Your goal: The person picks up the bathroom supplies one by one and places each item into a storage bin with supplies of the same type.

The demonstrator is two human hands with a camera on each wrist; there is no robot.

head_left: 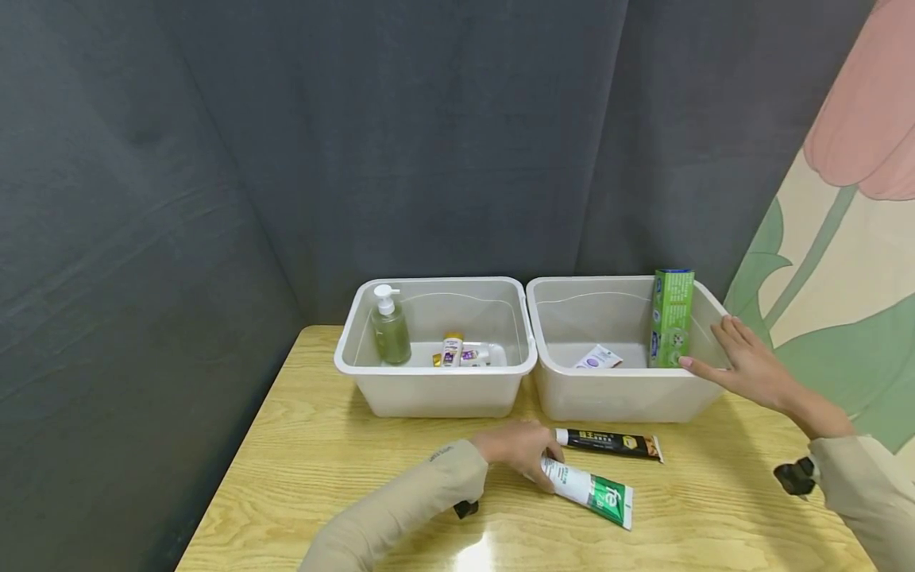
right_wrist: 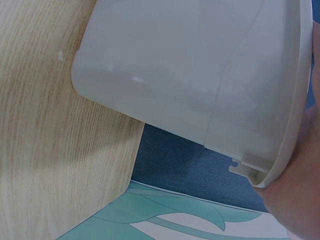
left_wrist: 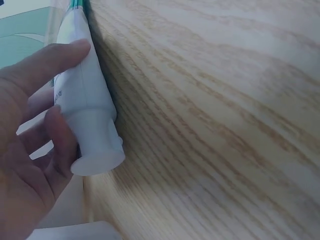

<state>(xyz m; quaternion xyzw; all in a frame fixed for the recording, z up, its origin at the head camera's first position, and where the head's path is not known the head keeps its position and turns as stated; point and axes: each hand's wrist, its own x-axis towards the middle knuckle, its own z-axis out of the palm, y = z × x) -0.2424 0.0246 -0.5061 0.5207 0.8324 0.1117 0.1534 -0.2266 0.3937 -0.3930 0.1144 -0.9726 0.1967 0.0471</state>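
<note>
My left hand (head_left: 520, 450) holds a white and green squeeze tube (head_left: 572, 482) low over the table, near its white cap end. In the left wrist view, thumb and fingers grip the tube (left_wrist: 85, 90), and its wide flat cap points toward the camera. Just beyond it lies a black tube (head_left: 608, 442) with a white cap. My right hand (head_left: 759, 369) rests on the right-hand corner of the right bin (head_left: 608, 397), fingers extended along the side rim and thumb on the front rim. The right wrist view shows this bin's outer wall (right_wrist: 175, 70) close up.
Inside the right bin stand a tall green box (head_left: 672, 322) and a white packet (head_left: 599, 357) lying flat. Beside it, the left bin (head_left: 439, 395) contains a green pump bottle (head_left: 391, 334) and several small items, including a yellow-capped bottle (head_left: 452, 350). A dark curtain (head_left: 429, 143) hangs behind.
</note>
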